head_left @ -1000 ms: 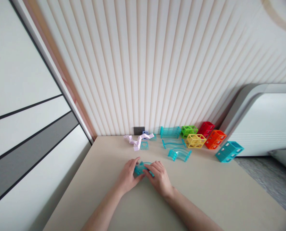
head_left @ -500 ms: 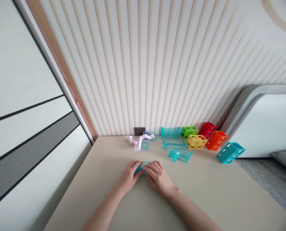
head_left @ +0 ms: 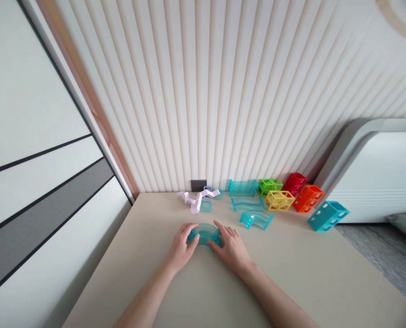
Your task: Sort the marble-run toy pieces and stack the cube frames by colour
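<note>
In the head view, the person's left hand (head_left: 181,245) and right hand (head_left: 233,248) are over the middle of the beige worktop (head_left: 203,282), one at each end of a curved translucent teal piece (head_left: 206,233). The left hand is clamped on the left end, its thumb on the near side and its fingers round the far side. The right hand grips the right end between thumb and index finger, the thumb at the near edge and the index finger at the far edge. The middle of the piece shows between the two hands, bowing away from the person. Beyond them, near the ribbed wall (head_left: 189,91), a folded lilac strip (head_left: 198,200) lies beside a flat teal square (head_left: 206,206); a dark wall plate (head_left: 199,185) is behind the strip. To the right, a second curved teal piece (head_left: 256,219) lies in front of a long teal piece (head_left: 247,204), with a ridged teal piece (head_left: 243,187) by the wall. Farther right are a green block (head_left: 270,187), a yellow block (head_left: 280,200), a red block (head_left: 295,183), an orange block (head_left: 308,197) and, nearest the worktop's right edge, a teal block (head_left: 328,216).
</note>
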### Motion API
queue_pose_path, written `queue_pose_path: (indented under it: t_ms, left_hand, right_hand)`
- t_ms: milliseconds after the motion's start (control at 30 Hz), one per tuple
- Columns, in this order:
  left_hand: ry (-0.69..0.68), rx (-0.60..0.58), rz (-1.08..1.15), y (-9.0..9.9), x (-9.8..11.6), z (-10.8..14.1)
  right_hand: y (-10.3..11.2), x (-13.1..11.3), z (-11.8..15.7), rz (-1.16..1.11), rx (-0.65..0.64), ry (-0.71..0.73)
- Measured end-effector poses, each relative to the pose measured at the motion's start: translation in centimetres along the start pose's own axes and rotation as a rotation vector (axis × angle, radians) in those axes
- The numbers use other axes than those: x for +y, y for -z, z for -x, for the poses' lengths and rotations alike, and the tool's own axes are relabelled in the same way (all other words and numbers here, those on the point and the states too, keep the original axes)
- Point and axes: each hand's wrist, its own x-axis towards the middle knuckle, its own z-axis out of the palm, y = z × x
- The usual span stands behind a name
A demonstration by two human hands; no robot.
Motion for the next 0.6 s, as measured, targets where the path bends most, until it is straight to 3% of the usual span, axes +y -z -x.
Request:
queue_pose_path:
  t_ms: [367, 600]
  left_hand:
    - [-0.036, -0.025, -0.010, -0.2, -0.7, 0.4]
    - [-0.001, 0.041, -0.070, -1.0, -2.5, 0.6]
  right_hand:
    - [-0.7, 0.8, -0.2, -0.225, 0.101, -0.142]
    - [-0.6, 1.0, -0.4, -0.261, 0.135, -0.225]
